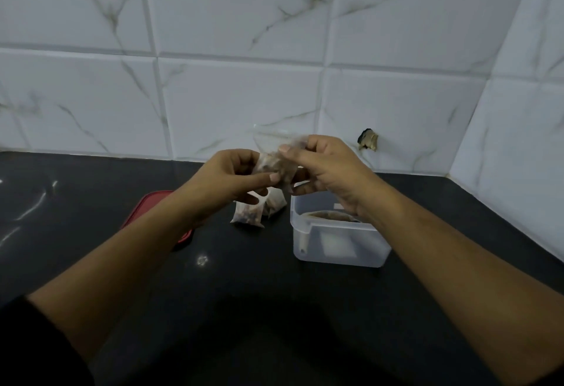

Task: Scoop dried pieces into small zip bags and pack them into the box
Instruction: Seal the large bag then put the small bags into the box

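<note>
At frame centre, a small zip bag (276,166) of dark dried pieces is hanging above the black counter (91,190), long axis running upward, its clear empty top toward the wall. The left hand (225,176) and right hand (323,164) are both pinching it. Below, two filled bags (248,213) are lying beside the translucent box (338,239) holding brownish contents; a red lid (152,205) is lying left. No writing is legible.

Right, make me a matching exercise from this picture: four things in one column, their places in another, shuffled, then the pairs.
Things:
1. Flat red plastic lid
2. Clear rectangular plastic box
3. Small clear zip bag of dried pieces
4. Filled small bags

Places:
A. Held up between the left hand and right hand
B. On the black counter, partly under the left forearm
C. Below the right wrist
D. On the counter between lid and box

Pairs: 1-B, 2-C, 3-A, 4-D
</note>
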The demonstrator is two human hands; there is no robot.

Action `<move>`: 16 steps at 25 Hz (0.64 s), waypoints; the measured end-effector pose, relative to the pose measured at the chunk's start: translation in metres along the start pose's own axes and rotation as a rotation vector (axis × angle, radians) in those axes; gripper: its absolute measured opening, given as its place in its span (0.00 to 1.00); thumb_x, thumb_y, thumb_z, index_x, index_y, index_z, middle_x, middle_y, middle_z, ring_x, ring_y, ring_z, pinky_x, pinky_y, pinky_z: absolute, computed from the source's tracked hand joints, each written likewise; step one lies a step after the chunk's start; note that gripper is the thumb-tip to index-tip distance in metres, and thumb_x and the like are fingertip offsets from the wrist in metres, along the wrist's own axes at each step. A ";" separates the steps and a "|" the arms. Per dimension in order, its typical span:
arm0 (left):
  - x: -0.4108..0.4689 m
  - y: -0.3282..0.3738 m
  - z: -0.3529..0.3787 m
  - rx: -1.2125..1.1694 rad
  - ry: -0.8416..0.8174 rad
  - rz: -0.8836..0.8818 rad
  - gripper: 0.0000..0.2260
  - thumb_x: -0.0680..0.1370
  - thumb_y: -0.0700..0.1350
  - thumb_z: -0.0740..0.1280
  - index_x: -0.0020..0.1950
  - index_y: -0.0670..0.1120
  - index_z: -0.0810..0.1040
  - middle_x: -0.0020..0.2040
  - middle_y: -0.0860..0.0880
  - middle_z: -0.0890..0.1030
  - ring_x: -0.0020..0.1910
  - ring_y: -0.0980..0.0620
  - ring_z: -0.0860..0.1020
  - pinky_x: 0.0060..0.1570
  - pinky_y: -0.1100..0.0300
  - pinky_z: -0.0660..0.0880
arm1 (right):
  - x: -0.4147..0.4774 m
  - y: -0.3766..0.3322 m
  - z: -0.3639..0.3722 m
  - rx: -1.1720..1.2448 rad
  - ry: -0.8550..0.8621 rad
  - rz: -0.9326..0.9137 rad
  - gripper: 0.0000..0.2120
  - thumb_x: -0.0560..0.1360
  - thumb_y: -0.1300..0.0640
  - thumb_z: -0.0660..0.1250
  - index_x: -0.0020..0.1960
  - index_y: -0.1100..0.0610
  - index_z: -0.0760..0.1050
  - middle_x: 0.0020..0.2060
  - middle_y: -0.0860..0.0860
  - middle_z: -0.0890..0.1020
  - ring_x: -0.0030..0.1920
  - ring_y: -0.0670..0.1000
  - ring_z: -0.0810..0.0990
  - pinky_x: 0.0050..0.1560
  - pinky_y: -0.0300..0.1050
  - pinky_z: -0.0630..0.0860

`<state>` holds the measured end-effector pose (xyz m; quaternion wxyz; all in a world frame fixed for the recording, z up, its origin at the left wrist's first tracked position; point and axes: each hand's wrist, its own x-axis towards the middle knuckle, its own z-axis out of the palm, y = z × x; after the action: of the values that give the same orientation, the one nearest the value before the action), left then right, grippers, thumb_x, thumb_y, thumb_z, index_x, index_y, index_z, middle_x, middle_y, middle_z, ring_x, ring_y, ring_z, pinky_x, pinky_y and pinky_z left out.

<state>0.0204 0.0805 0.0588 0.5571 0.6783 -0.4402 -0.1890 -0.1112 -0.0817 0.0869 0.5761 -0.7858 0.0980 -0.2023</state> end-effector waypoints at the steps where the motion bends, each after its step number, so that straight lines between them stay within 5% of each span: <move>1: 0.001 0.001 0.004 -0.001 0.016 0.009 0.10 0.76 0.43 0.76 0.57 0.44 0.83 0.50 0.44 0.87 0.47 0.49 0.84 0.50 0.51 0.82 | -0.001 0.001 -0.004 0.019 0.028 0.011 0.12 0.82 0.53 0.69 0.57 0.63 0.82 0.46 0.60 0.88 0.43 0.57 0.88 0.49 0.54 0.85; 8: 0.007 0.004 0.029 -0.129 0.024 -0.002 0.15 0.76 0.50 0.74 0.57 0.41 0.83 0.50 0.44 0.87 0.47 0.51 0.85 0.51 0.51 0.83 | -0.005 0.008 -0.015 0.118 0.180 0.073 0.11 0.84 0.53 0.66 0.49 0.57 0.82 0.48 0.61 0.87 0.45 0.58 0.89 0.43 0.52 0.86; 16: 0.023 0.002 0.043 -0.298 0.047 -0.049 0.14 0.71 0.47 0.77 0.53 0.42 0.84 0.48 0.43 0.88 0.47 0.50 0.86 0.43 0.57 0.82 | -0.006 0.015 -0.041 0.032 0.062 0.109 0.15 0.77 0.55 0.76 0.59 0.61 0.81 0.50 0.58 0.88 0.48 0.57 0.89 0.43 0.53 0.86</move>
<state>-0.0005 0.0367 0.0525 0.6570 0.6028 -0.3775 -0.2499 -0.1326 -0.1195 0.0819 0.5956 -0.7633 0.1554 -0.1964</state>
